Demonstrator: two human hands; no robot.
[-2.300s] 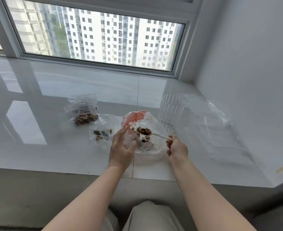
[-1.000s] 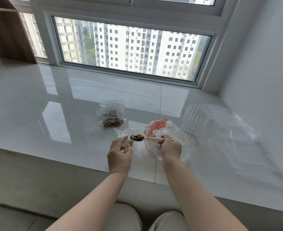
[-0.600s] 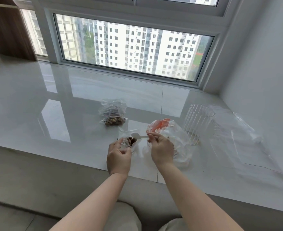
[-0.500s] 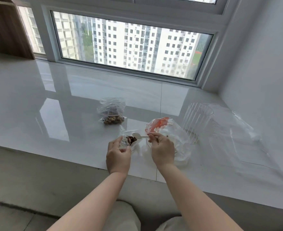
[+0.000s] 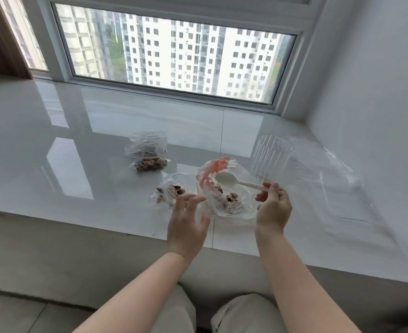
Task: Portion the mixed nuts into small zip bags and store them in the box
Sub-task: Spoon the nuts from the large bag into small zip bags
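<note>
As seems, spoon (image 5: 231, 180) in right hand (image 5: 273, 207)

Both bare forearms reach forward over the front edge of the sill. The left hand (image 5: 188, 221) hovers with fingers spread and relaxed, holding nothing. The right hand (image 5: 273, 207) pinches a spoon handle, palm turned left

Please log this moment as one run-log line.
right hand: holds empty spoon over big nut bag | left hand: open, beside small zip bag
</note>
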